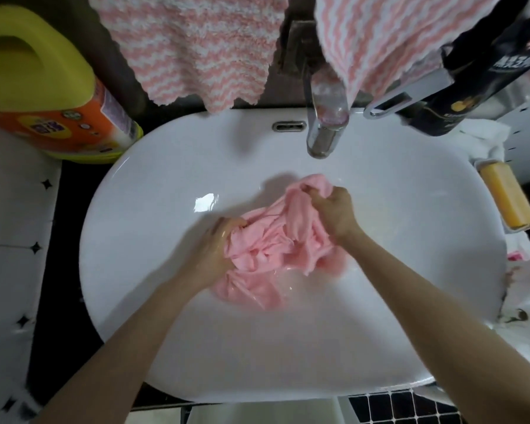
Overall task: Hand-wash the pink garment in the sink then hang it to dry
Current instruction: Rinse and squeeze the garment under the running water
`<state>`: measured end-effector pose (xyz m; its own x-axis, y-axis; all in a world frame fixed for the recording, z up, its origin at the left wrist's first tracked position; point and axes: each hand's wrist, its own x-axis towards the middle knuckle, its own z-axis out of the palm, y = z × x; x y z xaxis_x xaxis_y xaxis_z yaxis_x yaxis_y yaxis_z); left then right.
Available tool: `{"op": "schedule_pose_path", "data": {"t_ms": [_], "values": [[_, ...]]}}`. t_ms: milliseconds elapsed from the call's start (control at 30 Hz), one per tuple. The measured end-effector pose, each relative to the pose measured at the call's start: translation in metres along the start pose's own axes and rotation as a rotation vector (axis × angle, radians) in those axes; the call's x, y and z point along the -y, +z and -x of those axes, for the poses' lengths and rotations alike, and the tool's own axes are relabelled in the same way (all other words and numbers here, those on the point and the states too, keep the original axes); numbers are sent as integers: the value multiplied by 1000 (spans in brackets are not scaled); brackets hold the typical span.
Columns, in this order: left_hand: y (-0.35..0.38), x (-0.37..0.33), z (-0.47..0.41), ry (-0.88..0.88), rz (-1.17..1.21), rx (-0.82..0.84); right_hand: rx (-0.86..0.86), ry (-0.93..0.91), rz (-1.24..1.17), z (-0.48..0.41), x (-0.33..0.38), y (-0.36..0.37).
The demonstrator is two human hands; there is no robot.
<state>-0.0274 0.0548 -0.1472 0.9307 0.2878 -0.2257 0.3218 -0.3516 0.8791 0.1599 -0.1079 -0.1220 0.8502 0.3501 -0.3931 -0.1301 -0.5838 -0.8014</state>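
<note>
While the pink garment (266,249) is lying wet and bunched in the white sink (153,166), we are scrubbing it, left hand (218,249) and right hand (334,211) each closing a grip on folds, with rinsing and wringing likely coming next.

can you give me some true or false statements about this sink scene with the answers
1. Both the left hand and the right hand grip the pink garment in the sink. True.
2. The yellow soap bar lies down in the sink beside the garment. False: it sits in a dish at the sink's right edge.
3. A yellow detergent jug stands left of the sink. True.
4. The towels hanging above are blue and white. False: they are pink and white.
</note>
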Motion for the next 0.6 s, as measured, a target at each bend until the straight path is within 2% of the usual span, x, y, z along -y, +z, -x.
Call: {"op": "schedule_pose_path", "data": {"t_ms": [100,167,233,300,367,433,500,600], "values": [[-22,-5,4,41,1,52,166,116,-245,11,1,-37],[-27,-5,8,26,-37,57,228,182,-237,6,-5,-51],[-26,-1,13,57,-268,-96,202,133,178,0,-15,-62],[-22,-4,18,152,-525,-329,-10,-10,603,3,-24,-69],[-15,-18,23,234,-549,-401,-215,-372,647,22,-22,-72],[-6,-25,21,317,-604,-278,-137,-685,637,46,-30,-62],[3,-15,12,299,-848,-93,81,-869,848,60,-52,-41],[13,8,1,220,-1056,149,308,-829,1116,55,-86,-16]]}}
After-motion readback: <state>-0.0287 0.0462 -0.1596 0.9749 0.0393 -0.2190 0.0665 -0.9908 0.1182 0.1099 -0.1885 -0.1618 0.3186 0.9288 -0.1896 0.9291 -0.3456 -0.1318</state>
